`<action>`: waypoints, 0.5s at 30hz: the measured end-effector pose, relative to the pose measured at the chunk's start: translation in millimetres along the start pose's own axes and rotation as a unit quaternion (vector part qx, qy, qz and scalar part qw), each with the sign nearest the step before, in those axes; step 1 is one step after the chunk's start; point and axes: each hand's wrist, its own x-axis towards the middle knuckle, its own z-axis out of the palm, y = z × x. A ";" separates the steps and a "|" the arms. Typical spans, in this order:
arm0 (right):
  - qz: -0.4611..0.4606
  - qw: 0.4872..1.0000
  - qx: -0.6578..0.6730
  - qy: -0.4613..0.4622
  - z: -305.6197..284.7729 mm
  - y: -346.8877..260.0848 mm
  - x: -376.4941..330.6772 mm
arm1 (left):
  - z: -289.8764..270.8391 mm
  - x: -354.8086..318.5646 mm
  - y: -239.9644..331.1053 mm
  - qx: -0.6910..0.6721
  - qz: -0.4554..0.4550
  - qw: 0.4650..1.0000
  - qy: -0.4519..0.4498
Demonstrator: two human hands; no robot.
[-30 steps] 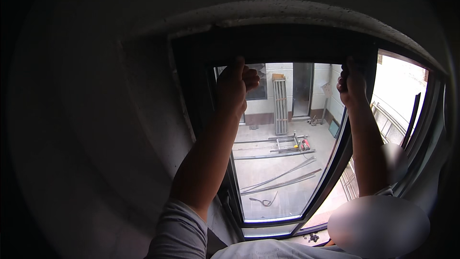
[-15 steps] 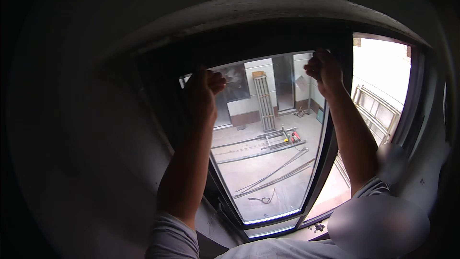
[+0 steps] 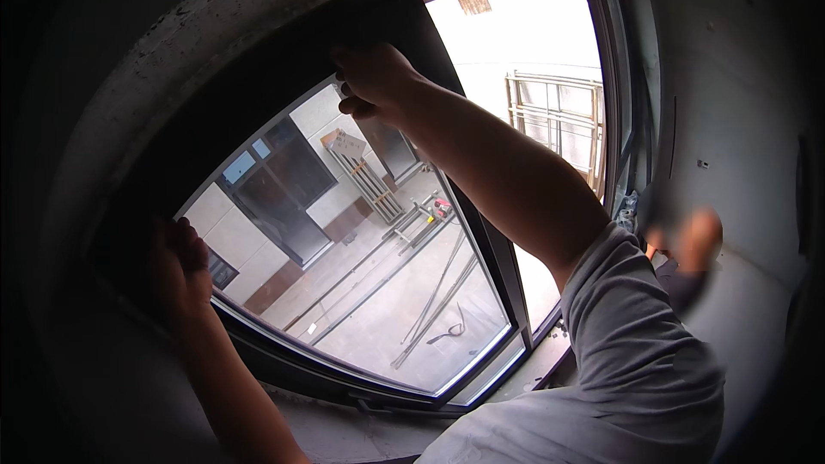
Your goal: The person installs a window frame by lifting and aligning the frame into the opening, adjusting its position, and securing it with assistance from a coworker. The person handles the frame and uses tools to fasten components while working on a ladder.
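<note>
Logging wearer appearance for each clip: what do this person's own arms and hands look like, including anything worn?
Both hands are bare: no gloves, rings or watch visible. The right hand and its forearm are uncovered up to a short, light grey fabric sleeve at the upper arm. The left hand and forearm are likewise bare; that side lies in shadow, so finer detail cannot be made out.

The left hand (image 3: 176, 271) sits in deep shadow against the dark window frame (image 3: 284, 77), so its fingertips and what they press on cannot be made out. The right hand (image 3: 374, 77) curls over the frame's upper edge; its fingertips are hidden behind that edge. Whether either hand actually grips the frame is unclear. At the right, beside the wall, a blurred patch (image 3: 687, 241) hides whatever is there. The things lying on the ground far below (image 3: 412, 292) are too small to identify.
</note>
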 end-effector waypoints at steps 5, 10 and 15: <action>-0.084 0.991 -0.074 -0.071 -12.6 18.8 50.4 | 0.1 -0.5 7.7 -0.011 0.000 1.000 -0.005; -0.075 0.995 -0.030 -0.052 -21.1 14.5 -3.3 | 33.2 -42.3 11.3 0.116 0.040 0.992 0.012; -0.066 0.990 0.081 -0.095 -58.0 76.0 -50.6 | -13.6 -128.3 -21.9 0.114 0.045 0.992 -0.007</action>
